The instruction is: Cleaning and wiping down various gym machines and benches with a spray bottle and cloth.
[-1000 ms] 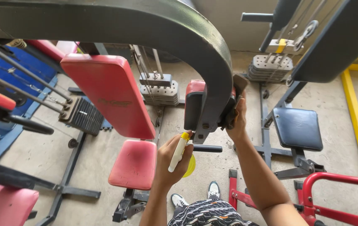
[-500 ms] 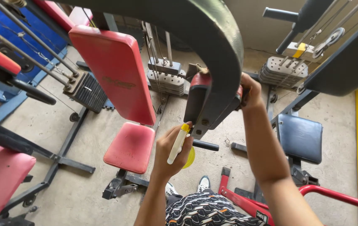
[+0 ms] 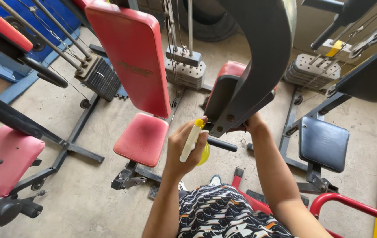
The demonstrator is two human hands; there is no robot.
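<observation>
My left hand (image 3: 184, 152) is closed around a yellow spray bottle (image 3: 203, 155) with a white trigger head (image 3: 190, 142), held just left of the bracket of a grey curved machine arm (image 3: 263, 53). A red-and-black pad (image 3: 222, 88) is fixed to that arm, and a short black handle (image 3: 222, 144) sticks out below it. My right hand (image 3: 251, 124) reaches in behind the bracket's lower edge. Only its wrist and heel show, and its fingers are hidden.
A red backrest (image 3: 131, 57) and red seat (image 3: 143, 137) stand to the left, with weight stacks (image 3: 184, 70) behind. A dark blue seat (image 3: 323, 143) is on the right, a red tube frame (image 3: 351, 205) near my right arm, and a pink pad (image 3: 10, 158) at far left.
My right hand slid from the pad's upper right side down under the bracket; the cloth it pressed there is no longer visible. The left hand and bottle stayed by the bracket.
</observation>
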